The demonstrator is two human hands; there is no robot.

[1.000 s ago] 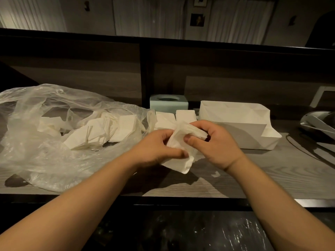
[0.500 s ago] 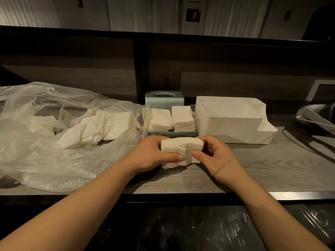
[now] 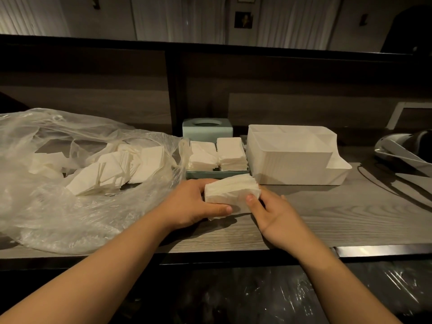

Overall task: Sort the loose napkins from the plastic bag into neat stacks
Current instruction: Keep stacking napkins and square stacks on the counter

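So the wooden counter (image 3: 327, 213) takes up the whole middle of the view, and the biggest thing on it is the clear plastic bag (image 3: 46, 206) sprawled out at 9 o'clock, with a messy heap of loose napkins (image 3: 112, 167) still inside it. Over at about 2 o'clock there's a white plastic organizer bin (image 3: 292, 157), and just left of it, around 12 o'clock, a small teal tray (image 3: 217, 174) holding two tidy stacks of napkins (image 3: 219, 154) side by side, with a teal holder (image 3: 207, 129) right behind them. Dead center, just in front of the tray, is the bundle of napkins (image 3: 231, 190) being worked on, resting on the counter. The left hand (image 3: 187, 204) grips its left end, thumb curled along the front edge, and the right hand (image 3: 275, 213) pinches the right end, thumb pressed on the front face.
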